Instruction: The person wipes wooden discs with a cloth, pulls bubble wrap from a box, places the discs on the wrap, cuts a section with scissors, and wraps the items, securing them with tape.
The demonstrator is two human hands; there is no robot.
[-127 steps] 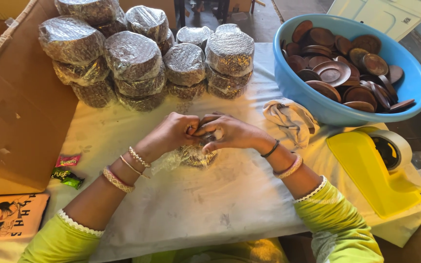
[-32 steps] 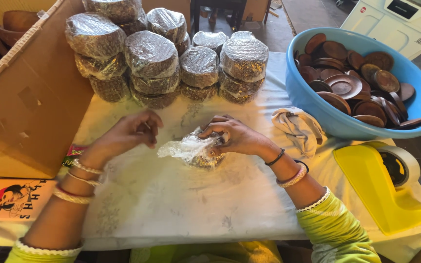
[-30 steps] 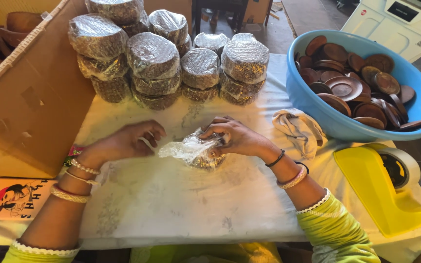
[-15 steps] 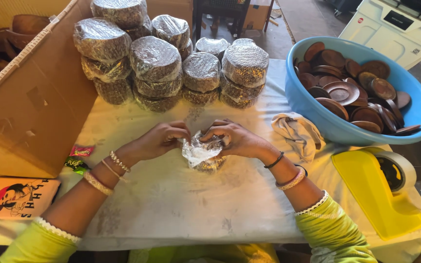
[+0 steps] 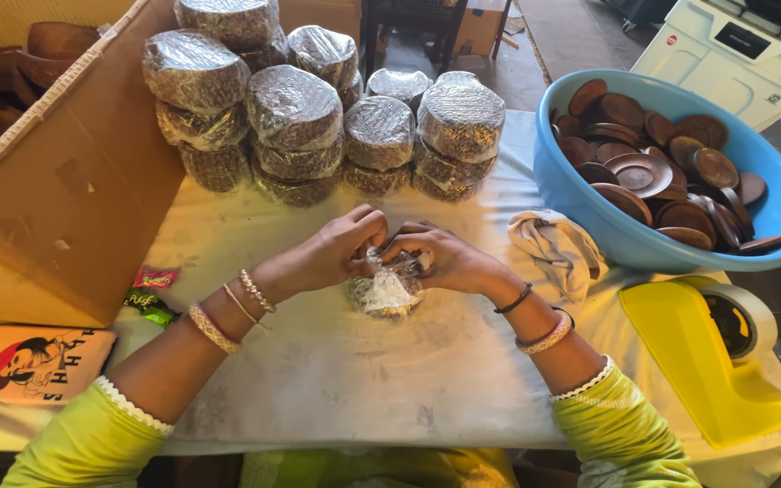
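Hands: left (image 5: 341, 248), right (image 5: 440, 258) both clamped on plastic-wrapped bundle (image 5: 385, 295) atop table (image 5: 336, 380)

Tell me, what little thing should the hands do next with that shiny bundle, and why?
Probably press the loose clear film down flat. Both the left hand and the right hand pinch the top of the small round stack wrapped in clear plastic film, whose film bunches up crinkled, while the finished wrapped round stacks behind look smooth and tight.
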